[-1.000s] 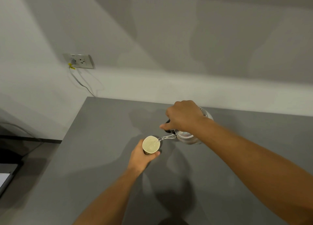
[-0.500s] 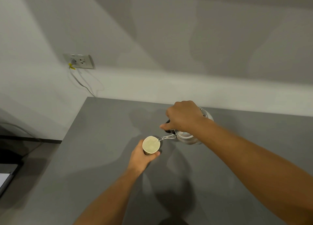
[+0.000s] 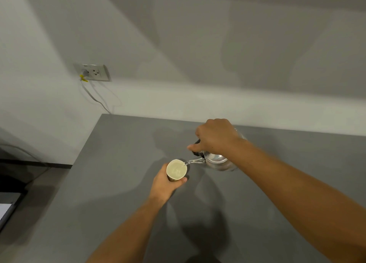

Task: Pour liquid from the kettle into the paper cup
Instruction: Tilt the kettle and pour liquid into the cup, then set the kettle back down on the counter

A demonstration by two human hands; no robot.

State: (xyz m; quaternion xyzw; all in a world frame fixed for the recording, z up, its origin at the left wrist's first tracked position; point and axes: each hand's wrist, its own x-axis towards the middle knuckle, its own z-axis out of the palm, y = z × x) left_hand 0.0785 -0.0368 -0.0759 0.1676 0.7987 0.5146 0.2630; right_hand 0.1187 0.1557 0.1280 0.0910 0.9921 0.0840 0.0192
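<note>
A small paper cup [image 3: 176, 169] stands on the grey table [image 3: 111, 183], and my left hand [image 3: 164, 183] is wrapped around its side from below. Pale liquid shows inside the cup. A shiny metal kettle [image 3: 216, 161] is tilted to the left, its thin spout reaching over the cup's right rim. My right hand [image 3: 214, 137] grips the kettle's dark handle from above and hides most of the handle and the top of the kettle.
The table's left edge runs diagonally past the cup. A wall socket [image 3: 93, 72] with a plugged-in cable sits on the white wall at the back left. A dark surface with a white sheet [image 3: 5, 211] lies low at the left.
</note>
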